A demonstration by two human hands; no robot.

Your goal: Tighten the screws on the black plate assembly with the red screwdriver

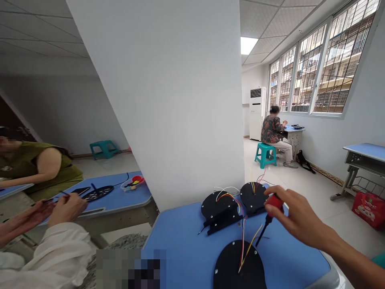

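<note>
Right hand (297, 218) is closed round the red handle of a slim black-shafted screwdriver (268, 221), tip angled down w/ point just above the blue worktop (180, 249), beside the nearest round black plastic disc (239, 267) w/ red/yellow wires. Probably light, stiff, hard plastic handle; best held at the handle, as here. Wires look thin and snag-prone. Left hand not in view.

- Screwdriver (268, 218): red handle, black shaft, held tilted with the tip pointing down toward the table.
- Near disc (240, 265): round, black, flat on the blue table (180, 245), red and yellow wires rising from its middle.
- Two further black discs (221, 208) (254, 196): lying side by side beyond it, wired.
</note>
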